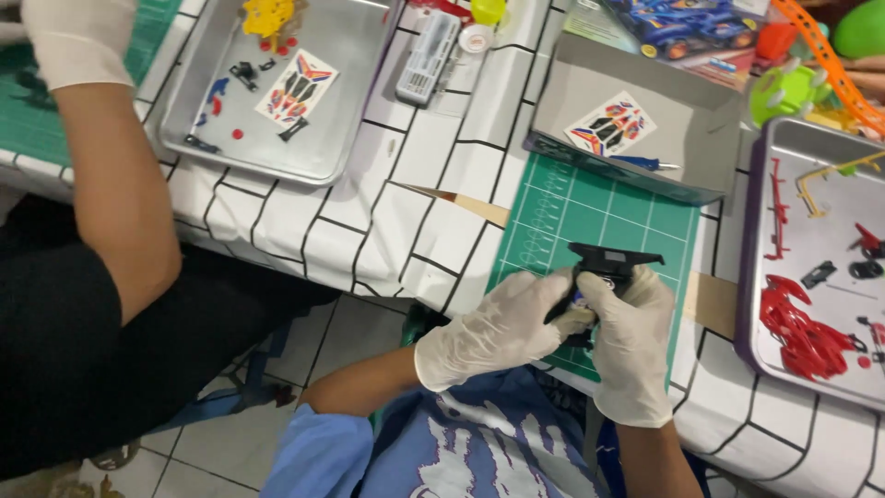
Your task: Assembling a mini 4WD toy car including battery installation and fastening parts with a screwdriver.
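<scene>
Both gloved hands meet over the green cutting mat (599, 217) at the near edge of the counter (433, 157). The left hand (493, 330) curls its fingers (539, 288) closed around the black toy car chassis (604, 267), and the right hand (631, 341) presses its fingers (599, 288) together on the same part, pinching it from the other side.
</scene>
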